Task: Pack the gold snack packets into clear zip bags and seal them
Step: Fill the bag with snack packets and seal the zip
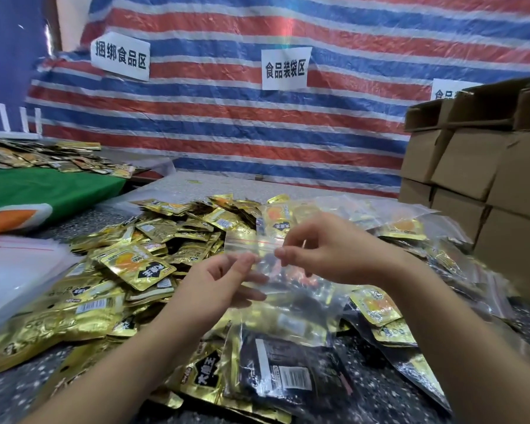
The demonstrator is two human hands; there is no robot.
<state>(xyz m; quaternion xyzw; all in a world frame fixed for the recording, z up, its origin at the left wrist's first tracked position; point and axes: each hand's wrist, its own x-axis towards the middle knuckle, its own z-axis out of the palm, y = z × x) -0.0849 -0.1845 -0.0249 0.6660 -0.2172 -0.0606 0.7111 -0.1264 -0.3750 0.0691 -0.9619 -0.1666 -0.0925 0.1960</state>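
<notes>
**Now: a zip bag pinched open-side up between two hands**

Nearest, below the grip, filled bags (276, 371) of gold packets are seen lying on the speckled table (380, 390). At the grip itself, a clear zip bag (265, 264) is pinched near its red strip by the left hand (214, 286) and the right hand (325, 252), fingers curled on the plastic. Whether anything is inside cannot be told. Left of and beyond the grip, loose packets (141, 264) are heaped. Right of it, sealed bags (410, 228) are piled, with boxes (478, 166) stacked behind. Farthest, a striped tarp (227, 117) bearing paper signs (285, 68) is hung.
</notes>
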